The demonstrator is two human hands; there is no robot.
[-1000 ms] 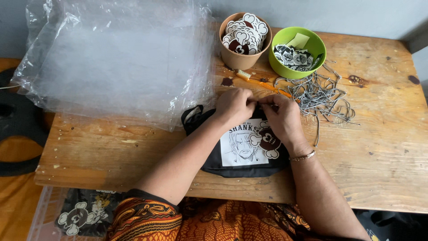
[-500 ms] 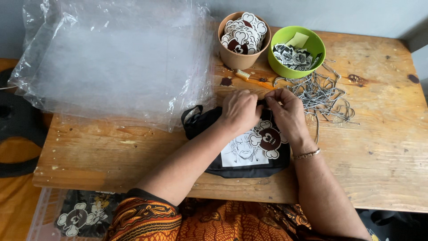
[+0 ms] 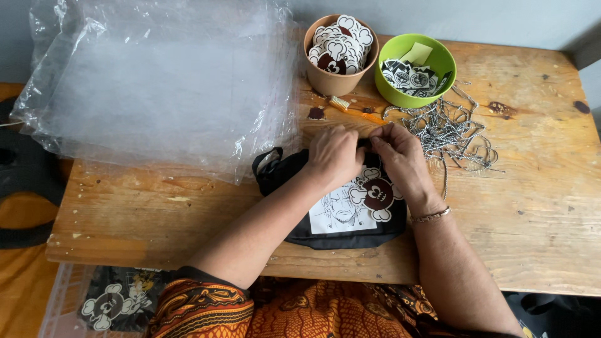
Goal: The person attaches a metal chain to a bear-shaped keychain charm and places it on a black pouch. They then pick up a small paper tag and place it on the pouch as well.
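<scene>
Both my hands work the top edge of a black pouch [image 3: 341, 216] lying flat on the wooden bench [image 3: 532, 206]. My left hand [image 3: 335, 156] and right hand [image 3: 397, 156] meet there, each grip pinched narrow on the pouch's upper rim, fingertips nearly touching. Just beyond my right grip lies a tangle of metal chains [image 3: 454, 131]; farther out stand a brown cup of stickers [image 3: 340, 47] and a green bowl [image 3: 413, 69]. Clear plastic bags [image 3: 163, 87] pile beyond my left grip.
</scene>
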